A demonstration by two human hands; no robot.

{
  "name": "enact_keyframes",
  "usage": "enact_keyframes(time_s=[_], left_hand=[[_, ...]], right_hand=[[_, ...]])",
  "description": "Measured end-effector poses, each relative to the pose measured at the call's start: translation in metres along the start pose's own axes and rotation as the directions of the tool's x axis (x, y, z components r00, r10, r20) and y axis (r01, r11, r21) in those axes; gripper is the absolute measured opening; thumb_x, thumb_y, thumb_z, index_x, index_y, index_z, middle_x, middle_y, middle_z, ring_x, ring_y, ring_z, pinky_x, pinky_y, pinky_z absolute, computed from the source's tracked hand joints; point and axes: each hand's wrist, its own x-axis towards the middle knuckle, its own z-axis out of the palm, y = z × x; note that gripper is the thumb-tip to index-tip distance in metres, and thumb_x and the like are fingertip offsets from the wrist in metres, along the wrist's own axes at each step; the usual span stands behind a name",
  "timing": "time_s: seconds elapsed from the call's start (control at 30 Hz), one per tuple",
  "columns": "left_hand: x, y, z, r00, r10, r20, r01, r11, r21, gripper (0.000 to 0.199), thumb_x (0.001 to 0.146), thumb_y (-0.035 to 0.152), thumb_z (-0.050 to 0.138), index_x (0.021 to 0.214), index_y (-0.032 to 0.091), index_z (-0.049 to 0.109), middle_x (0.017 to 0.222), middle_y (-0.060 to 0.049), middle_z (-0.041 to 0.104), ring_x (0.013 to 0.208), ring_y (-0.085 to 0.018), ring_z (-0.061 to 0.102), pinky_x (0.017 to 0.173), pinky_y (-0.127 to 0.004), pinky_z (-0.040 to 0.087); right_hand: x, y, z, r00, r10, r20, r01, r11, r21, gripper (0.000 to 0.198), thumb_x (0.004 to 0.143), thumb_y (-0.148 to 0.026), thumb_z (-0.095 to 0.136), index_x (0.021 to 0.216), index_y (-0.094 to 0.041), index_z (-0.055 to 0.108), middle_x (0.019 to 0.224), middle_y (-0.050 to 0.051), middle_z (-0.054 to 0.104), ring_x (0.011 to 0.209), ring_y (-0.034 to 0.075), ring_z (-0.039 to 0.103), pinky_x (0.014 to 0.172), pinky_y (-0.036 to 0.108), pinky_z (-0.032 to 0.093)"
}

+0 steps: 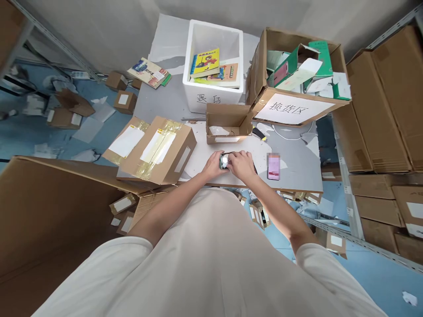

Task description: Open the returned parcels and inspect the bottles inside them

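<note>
Near the table's front edge, a small box (220, 162) with a dark green rim sits between my hands, its top side open. Inside it shows a round, shiny white piece (225, 161) whose kind I cannot make out. My left hand (213, 166) is closed around the box's left side. Fingers bent, my right hand (243, 166) lies over the right part and grips at the opening beside the white piece. That hand hides much of the box. Just beyond is an open cardboard box (228, 125) with a bit of white wrapping in it.
Two taped parcels (158, 149) lie left, a phone (273, 166) right. A utility knife (259, 134) rests by the open box. Behind stand a white foam bin (213, 94) with books and a large carton (297, 105) of green packaging. Left of me gapes a big carton (49, 211).
</note>
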Motion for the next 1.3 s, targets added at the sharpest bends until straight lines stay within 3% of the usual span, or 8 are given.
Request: enact_keyframes(time_s=[0.17,0.3,0.4,0.53,0.73,0.93,1.1,1.3], left_hand=[[0.001,-0.002,0.001,0.999,0.04,0.024,-0.04,0.999,0.015,0.074,0.064,0.028,0.078,0.127,0.015,0.042,0.126,-0.014,0.054,0.121,-0.03,0.052,0.103,-0.043,0.044],[0.002,-0.003,0.004,0.999,0.045,0.019,-0.045,0.999,0.019,0.067,0.066,0.024,0.072,0.125,0.013,0.042,0.125,-0.016,0.053,0.12,-0.03,0.052,0.104,-0.042,0.043],[0.003,-0.003,0.006,1.0,0.024,-0.004,-0.024,1.0,0.002,0.063,0.067,0.027,0.072,0.122,0.012,0.044,0.12,-0.016,0.055,0.116,-0.031,0.053,0.1,-0.043,0.045],[0.003,-0.005,0.007,1.0,0.024,-0.019,-0.025,0.999,-0.023,0.07,0.063,0.027,0.077,0.123,0.013,0.044,0.121,-0.017,0.054,0.116,-0.033,0.053,0.098,-0.046,0.045],[0.001,-0.01,0.002,1.0,0.005,0.003,-0.005,0.994,-0.108,0.093,0.056,0.032,0.084,0.136,0.015,0.038,0.131,-0.019,0.051,0.124,-0.037,0.05,0.103,-0.052,0.042],[-0.016,0.011,-0.017,0.99,-0.019,-0.137,-0.007,0.983,-0.185,0.135,0.041,0.054,0.09,0.15,0.014,0.02,0.152,-0.026,0.03,0.142,-0.045,0.026,0.114,-0.061,0.024],[-0.024,0.048,-0.031,0.957,-0.099,-0.271,-0.083,0.804,-0.588,0.101,0.06,0.053,0.083,0.141,0.02,0.033,0.141,-0.02,0.046,0.13,-0.032,0.049,0.104,-0.047,0.043],[-0.019,0.072,-0.046,0.959,-0.194,-0.206,-0.028,0.659,-0.751,0.075,0.046,0.047,0.091,0.105,0.018,0.054,0.105,-0.01,0.066,0.1,-0.023,0.064,0.086,-0.034,0.051]], right_hand=[[0.017,-0.007,-0.004,0.993,0.051,0.109,-0.045,0.997,-0.055,0.045,0.077,-0.036,0.069,0.114,-0.016,0.056,0.098,0.017,0.071,0.098,0.034,0.054,0.081,0.042,0.034],[0.017,-0.008,-0.004,0.99,0.085,0.109,-0.088,0.996,0.024,0.036,0.073,-0.031,0.066,0.106,-0.019,0.058,0.105,0.015,0.067,0.097,0.032,0.056,0.079,0.04,0.036],[0.006,-0.004,-0.016,0.996,0.092,0.003,-0.091,0.985,0.147,0.03,0.07,-0.031,0.064,0.096,-0.019,0.056,0.098,0.012,0.064,0.088,0.028,0.057,0.076,0.037,0.039],[-0.014,0.014,-0.058,0.965,0.026,-0.261,0.077,0.923,0.377,0.028,0.064,-0.027,0.063,0.087,-0.022,0.049,0.084,0.005,0.059,0.08,0.024,0.055,0.074,0.035,0.042],[-0.023,0.045,-0.119,0.869,0.077,-0.489,0.283,0.733,0.619,0.033,0.066,-0.02,0.059,0.093,-0.025,0.041,0.085,-0.001,0.055,0.068,0.015,0.047,0.068,0.03,0.042],[0.007,0.072,-0.122,0.859,0.119,-0.499,0.359,0.554,0.751,0.029,0.072,-0.026,0.059,0.096,-0.026,0.043,0.087,-0.002,0.05,0.071,0.013,0.043,0.065,0.028,0.038],[0.035,0.085,-0.111,0.87,0.136,-0.474,0.407,0.345,0.846,0.033,0.073,-0.042,0.066,0.095,-0.026,0.046,0.085,-0.002,0.049,0.068,0.013,0.042,0.059,0.027,0.036],[0.042,0.078,-0.114,0.936,0.104,-0.336,0.34,-0.024,0.94,0.045,0.074,-0.062,0.066,0.101,-0.03,0.05,0.088,-0.001,0.053,0.067,0.014,0.05,0.055,0.027,0.042]])
